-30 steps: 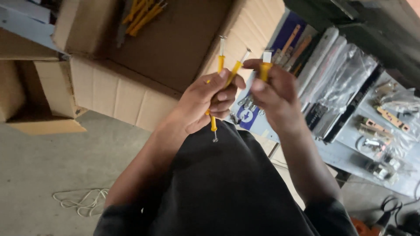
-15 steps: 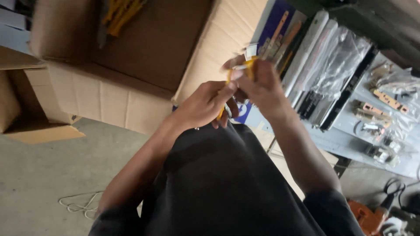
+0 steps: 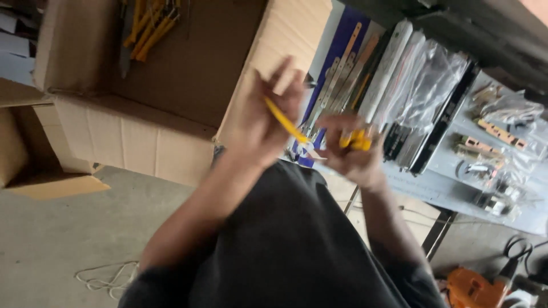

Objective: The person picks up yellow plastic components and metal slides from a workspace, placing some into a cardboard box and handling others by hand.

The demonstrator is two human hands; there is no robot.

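My left hand [image 3: 262, 122] is closed around a thin yellow-handled tool [image 3: 283, 121] whose metal tip points down to the right. My right hand [image 3: 351, 151] grips a small bunch of yellow-handled tools [image 3: 355, 140] by their ends. The two hands are a short way apart, in front of my dark-clothed body. Both are motion-blurred. Behind the left hand stands a large open cardboard box [image 3: 171, 114], with several more yellow-handled tools [image 3: 147, 25] lying in its far corner.
A grey table [image 3: 439, 188] at the right carries clear plastic packets [image 3: 425, 80], metal strips on a blue sheet [image 3: 337, 74] and small metal fittings [image 3: 491, 171]. Another cardboard box [image 3: 23, 142] stands at the left. White string [image 3: 105, 279] and an orange power tool [image 3: 474, 288] lie on the concrete floor.
The hands have come apart: the left rose and went left with one tool, the right dropped down with the bunch. The view has also shifted.
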